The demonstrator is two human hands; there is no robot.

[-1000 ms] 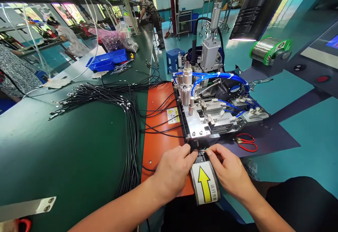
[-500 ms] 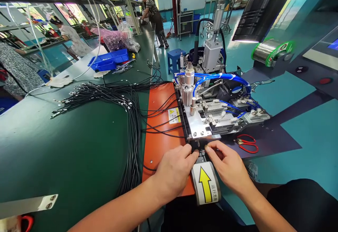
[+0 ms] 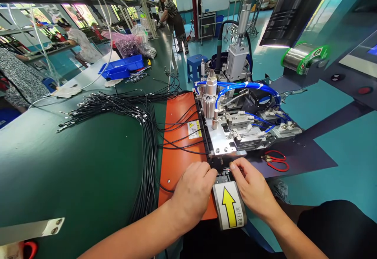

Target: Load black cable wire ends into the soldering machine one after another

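Note:
My left hand (image 3: 194, 190) is closed in a pinch at the front of the machine (image 3: 224, 141). A black cable (image 3: 166, 188) runs across the orange plate into its grip. Opposite it, my right hand (image 3: 255, 186) pinches with thumb and forefinger at a small shiny cable end (image 3: 227, 169), mostly hidden by the fingertips. Both hands hover over the dark track (image 3: 222, 178) just behind a white label with a yellow arrow (image 3: 229, 206). More black cables (image 3: 149, 164) lie bundled to the left, several reaching over the orange plate (image 3: 179, 166) to the machine.
Red-handled cutters (image 3: 276, 160) lie right of the machine. A solder spool (image 3: 304, 58) and a black lamp (image 3: 291, 13) are at the upper right. Blue trays (image 3: 122, 66) sit on the green bench (image 3: 88, 172). A person (image 3: 173, 17) stands at the far bench; others are at the left.
My left hand has shifted slightly left, its fingertips drawing away from the right hand's. The right hand stays almost in place. The far person has moved a little.

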